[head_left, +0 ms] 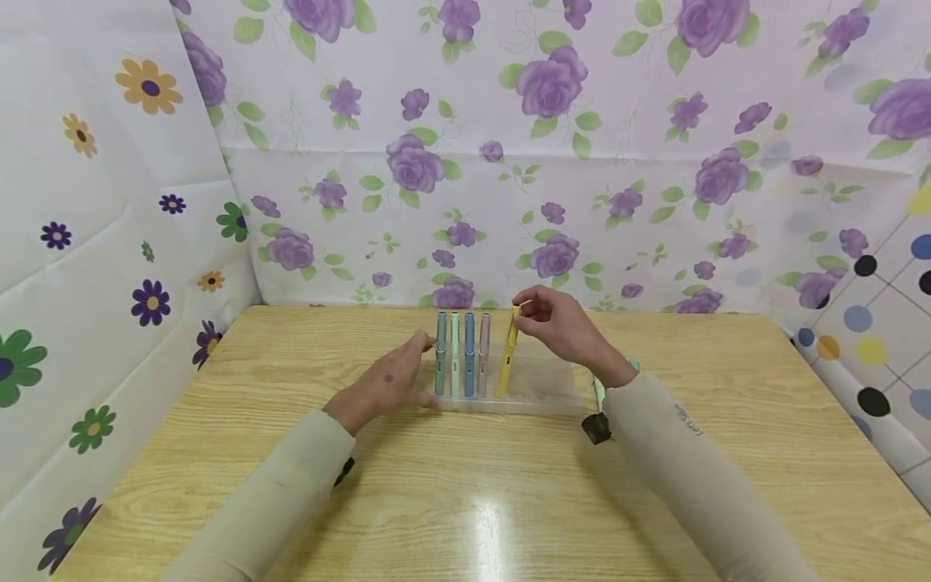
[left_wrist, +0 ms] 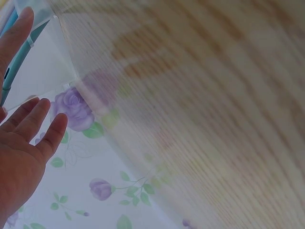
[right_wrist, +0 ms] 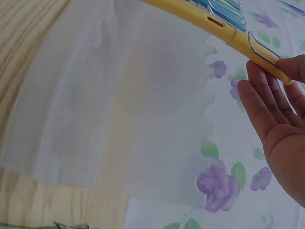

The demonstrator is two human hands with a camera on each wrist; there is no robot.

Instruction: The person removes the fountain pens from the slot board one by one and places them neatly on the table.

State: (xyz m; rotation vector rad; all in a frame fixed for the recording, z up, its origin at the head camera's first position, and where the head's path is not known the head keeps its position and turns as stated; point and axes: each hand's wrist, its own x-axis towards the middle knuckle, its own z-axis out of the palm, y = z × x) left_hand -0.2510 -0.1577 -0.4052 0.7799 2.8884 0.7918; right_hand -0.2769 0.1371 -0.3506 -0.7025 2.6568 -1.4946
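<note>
A clear plastic pen stand [head_left: 538,404] sits on the table, with a dark green pen [head_left: 440,356], a pale green pen [head_left: 455,356], a blue pen [head_left: 469,356] and a mauve pen [head_left: 483,356] upright in its left part. My left hand [head_left: 396,376] holds the stand's left end, thumb at the front corner and fingers toward the back. In the left wrist view its fingers [left_wrist: 31,119] are spread by the clear edge. Between thumb and fingertips, my right hand [head_left: 556,323] pinches the top of a yellow pen [head_left: 507,360], which leans slightly, its lower end at the stand's front ledge.
The wooden table [head_left: 465,485] extends around the stand. Behind it hangs a cloth with purple flowers [head_left: 553,81]; another flowered cloth [head_left: 109,242] covers the left side. A black object [head_left: 596,428] shows at the right wrist.
</note>
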